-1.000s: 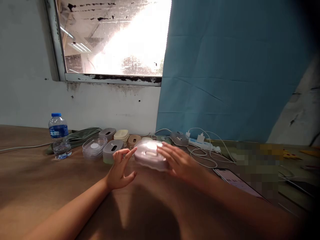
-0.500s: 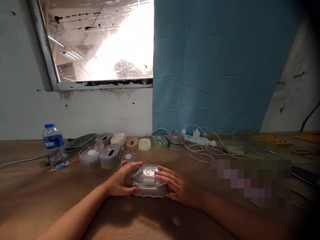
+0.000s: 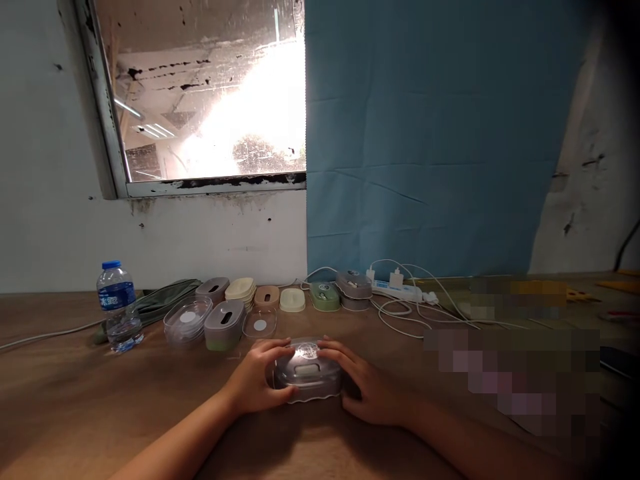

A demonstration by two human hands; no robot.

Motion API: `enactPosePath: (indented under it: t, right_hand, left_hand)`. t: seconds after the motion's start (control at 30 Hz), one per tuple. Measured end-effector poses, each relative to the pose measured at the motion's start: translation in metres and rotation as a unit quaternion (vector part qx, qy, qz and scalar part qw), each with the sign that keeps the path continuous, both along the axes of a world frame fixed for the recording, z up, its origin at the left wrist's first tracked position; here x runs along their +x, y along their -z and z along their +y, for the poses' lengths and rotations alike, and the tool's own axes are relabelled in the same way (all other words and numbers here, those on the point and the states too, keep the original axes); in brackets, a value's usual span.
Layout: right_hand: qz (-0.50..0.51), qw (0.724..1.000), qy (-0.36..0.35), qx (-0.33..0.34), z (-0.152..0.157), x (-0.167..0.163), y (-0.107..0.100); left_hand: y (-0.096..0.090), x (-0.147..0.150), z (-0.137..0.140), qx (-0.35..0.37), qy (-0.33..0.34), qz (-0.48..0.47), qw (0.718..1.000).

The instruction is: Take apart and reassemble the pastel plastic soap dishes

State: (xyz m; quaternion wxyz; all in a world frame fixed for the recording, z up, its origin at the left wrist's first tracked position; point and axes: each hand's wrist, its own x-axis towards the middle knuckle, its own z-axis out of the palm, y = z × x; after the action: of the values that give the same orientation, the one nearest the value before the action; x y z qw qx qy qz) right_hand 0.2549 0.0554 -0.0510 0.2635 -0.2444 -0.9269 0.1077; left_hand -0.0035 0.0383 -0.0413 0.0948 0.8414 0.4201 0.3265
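a: here it is, a grey, rounded-oblong plastic box with a see-through lid (image 3: 309, 382), on the brown table (image 3: 280, 447) between both hands!

b: the left hand (image 3: 259, 375)?

a: fingers apart, curled over the top, thumb low in front, clasping the left end.

b: and the right hand (image 3: 373, 390)?

a: spread, fingers on the lid, thumb by the front corner; can't tell how firmly it grips.

b: why both ends?

a: probably to keep it steady and square. the cream, rounded plastic tub (image 3: 292, 300) and green oblong box (image 3: 325, 297) sit back by the wall, perhaps out of the way.

b: its looks?

a: glossy (glare nearly drowns that round white sticker (image 3: 309, 351)), with a pale, wavy lower edge!
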Motion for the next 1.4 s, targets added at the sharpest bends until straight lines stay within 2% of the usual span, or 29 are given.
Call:
enactPosePath:
  t: [0.13,0.27,0.43,0.57,0.63,0.77,0.9,1.07,1.17,1.27,1.4]
  right_hand:
    - [0.012,0.998,0.063,0.003,0.004,-0.003,0.005]
    - [0.059,0.993,0.077,0.062,0.003,-0.002,0.005]
    - [0.097,0.983,0.018,0.156,-0.003,-0.002,0.000]
    - [0.051,0.977,-0.055,0.200,-0.006,-0.006,-0.003]
    - [0.031,0.978,-0.066,0.196,-0.006,-0.008,-0.003]
    - [0.025,0.983,-0.061,0.171,-0.004,-0.007,-0.003]
    - [0.007,0.987,-0.053,0.149,-0.005,-0.005,-0.004]
    - [-0.006,0.989,-0.056,0.136,-0.006,-0.005,-0.005]
    - [-0.006,0.990,-0.057,0.132,-0.006,-0.005,-0.005]
    - [-0.006,0.990,-0.059,0.131,-0.006,-0.006,-0.005]
    - [-0.004,0.989,-0.059,0.133,-0.006,-0.007,-0.005]
  left_hand:
    - [-0.001,0.015,-0.005,0.027,-0.059,-0.025,0.998]
    - [-0.008,0.019,-0.007,0.024,-0.108,-0.040,0.993]
    - [-0.007,0.008,0.001,0.004,-0.107,-0.070,0.992]
    - [0.002,-0.006,0.013,0.055,-0.088,-0.122,0.987]
    - [0.004,-0.013,0.018,0.107,-0.048,-0.082,0.990]
    - [-0.003,-0.026,0.018,0.167,0.060,0.089,0.980]
    - [-0.014,-0.032,0.012,0.140,0.092,0.168,0.971]
    - [-0.019,-0.039,0.012,0.123,0.126,0.218,0.960]
    - [-0.015,-0.042,0.019,0.132,0.096,0.234,0.958]
    - [-0.009,-0.045,0.027,0.176,0.032,0.224,0.958]
    - [0.002,-0.042,0.034,0.220,-0.061,0.154,0.961]
